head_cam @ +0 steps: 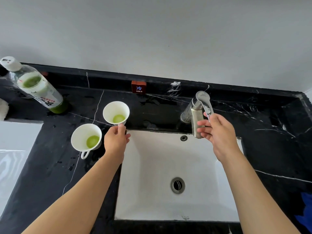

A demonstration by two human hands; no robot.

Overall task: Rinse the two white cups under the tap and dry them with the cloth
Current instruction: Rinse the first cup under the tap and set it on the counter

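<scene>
Two white cups stand on the black marble counter left of the sink, each with green liquid at the bottom. My left hand (116, 139) pinches the handle of the far cup (116, 110). The near cup (86, 136) stands free, its handle toward me. My right hand (217, 130) holds the end of the tap's lever (205, 102) between thumb and fingers, in front of the steel tap (195, 119). No water runs from the spout. The white sink (152, 166) lies between my arms.
A plastic bottle (36, 86) with green drink stands at the back left. A red COLD sign (139, 87) sits on the backsplash. Something white and fluffy (3, 108) shows at the left edge, blue fabric (306, 205) at the right edge. A white surface (15, 149) borders the counter's left.
</scene>
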